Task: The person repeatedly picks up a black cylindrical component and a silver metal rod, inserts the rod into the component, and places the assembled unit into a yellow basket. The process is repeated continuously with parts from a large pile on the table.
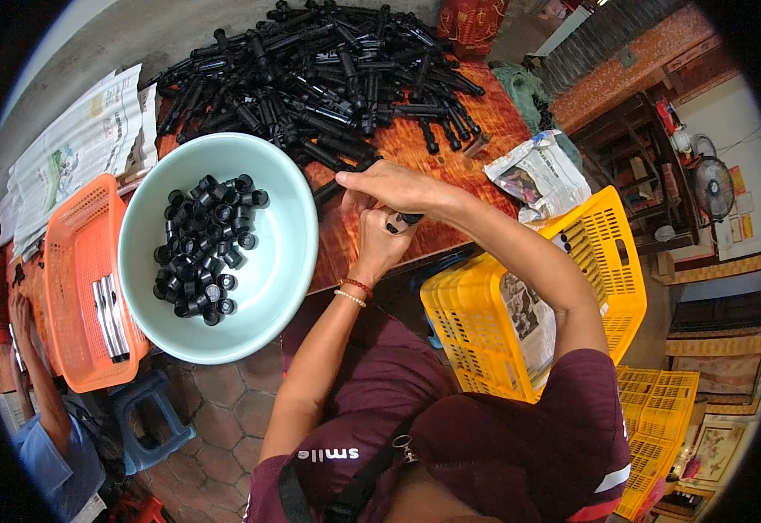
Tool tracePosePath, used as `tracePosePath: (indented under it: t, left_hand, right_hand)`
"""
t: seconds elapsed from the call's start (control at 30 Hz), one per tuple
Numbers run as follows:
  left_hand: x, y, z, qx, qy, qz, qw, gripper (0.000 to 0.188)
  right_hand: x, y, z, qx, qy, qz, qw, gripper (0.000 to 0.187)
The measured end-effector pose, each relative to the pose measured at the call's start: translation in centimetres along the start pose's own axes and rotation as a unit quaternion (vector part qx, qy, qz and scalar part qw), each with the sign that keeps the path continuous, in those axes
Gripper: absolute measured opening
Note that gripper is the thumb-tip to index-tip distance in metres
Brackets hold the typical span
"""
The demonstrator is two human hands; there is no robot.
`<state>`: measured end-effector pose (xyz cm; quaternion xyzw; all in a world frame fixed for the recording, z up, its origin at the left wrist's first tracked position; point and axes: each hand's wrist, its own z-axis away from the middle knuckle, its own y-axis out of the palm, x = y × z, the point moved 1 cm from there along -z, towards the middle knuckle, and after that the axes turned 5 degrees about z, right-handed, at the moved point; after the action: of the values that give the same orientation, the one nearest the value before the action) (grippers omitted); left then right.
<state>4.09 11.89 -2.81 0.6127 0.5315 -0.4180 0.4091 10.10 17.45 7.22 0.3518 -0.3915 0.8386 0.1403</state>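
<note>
My left hand (382,241), with a red and a pale bracelet at its wrist, is closed around a black tubular part (410,218), whose end pokes out beside its fingers. Above it, my right hand (389,186) curls over the same part, fingers bent and mostly hidden. Both hands meet over the front edge of the reddish wooden table (354,235). Left of them, a pale blue-green basin (280,288) contains many short black caps (210,231). A large heap of long black tubular parts (311,78) lies just beyond my hands.
An orange basket (84,322) with silvery tubes stands left of the basin. Newspapers (80,157) lie behind it. Yellow crates (476,322) stand at my right, near a newspaper bundle (541,174). A blue stool (149,423) is below; a co-worker's arm (45,366) reaches in at far left.
</note>
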Motion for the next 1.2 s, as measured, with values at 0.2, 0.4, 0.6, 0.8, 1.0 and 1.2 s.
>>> tracePosePath:
  t: [0.2,0.4,0.6,0.8,1.0,1.2]
  left_hand:
    - [0.2,0.2,0.0,-0.029,0.058,0.042,0.997,0.016]
    - [0.2,-0.2,-0.3,-0.002,0.006,0.023,1.000,0.016]
    - [0.4,0.7,-0.5,-0.076,0.095,0.032,0.992,0.016]
    - [2.0,0.5,0.3,-0.034,0.040,0.070,0.996,0.015]
    - [2.6,-0.9,1.8,0.049,-0.024,0.064,0.996,0.015]
    - [2.7,-1.7,1.3,0.096,-0.051,0.076,0.991,0.015]
  right_hand:
    - [1.2,0.3,1.2,-0.177,-0.098,0.214,0.956,0.060]
    - [4.2,-1.4,3.1,-0.151,-0.157,0.246,0.944,0.058]
    - [2.5,-0.3,1.7,-0.064,-0.128,0.269,0.952,0.062]
    - [2.6,0.3,1.8,-0.030,-0.135,0.345,0.928,0.056]
    - [2.7,1.5,1.9,-0.007,-0.111,0.338,0.935,0.054]
    - [2.3,0.7,1.1,-0.048,-0.072,0.312,0.946,0.053]
